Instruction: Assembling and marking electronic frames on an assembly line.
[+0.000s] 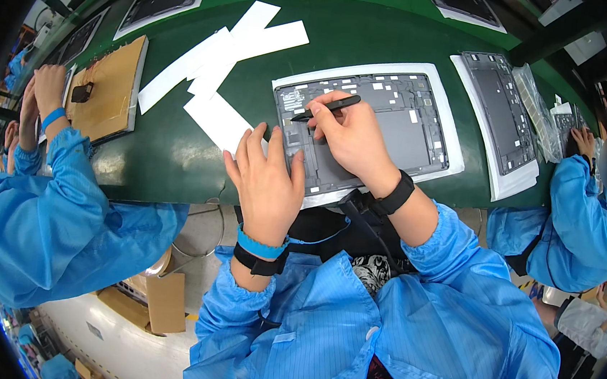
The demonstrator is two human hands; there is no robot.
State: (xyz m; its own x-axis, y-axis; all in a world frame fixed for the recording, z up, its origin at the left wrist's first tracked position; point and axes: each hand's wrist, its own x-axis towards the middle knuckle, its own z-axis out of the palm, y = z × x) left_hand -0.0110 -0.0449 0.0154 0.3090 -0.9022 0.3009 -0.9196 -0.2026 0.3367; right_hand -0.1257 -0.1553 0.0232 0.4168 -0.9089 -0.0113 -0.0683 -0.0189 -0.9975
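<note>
A dark grey device panel [394,141], a flat housing dotted with small white pads, lies on a white sheet [453,141] in front of me. My right hand [357,142] is closed in a pinch around a slim black pen-shaped tool [341,103]. The tool's narrow tip points left, at the panel's upper left part; whether it touches is too small to tell. My left hand [269,186] lies with fingers spread over the panel's left edge and the end of a white paper strip [219,122]. Nothing shows in that hand.
Several white strips overlap on the green table [255,77]. At left stands a tan board [113,93] with a black item on it, beside a co-worker's hands [48,91]. Another panel [497,109] lies at right, near a clear plastic bag [537,112] and another co-worker's hand [583,144].
</note>
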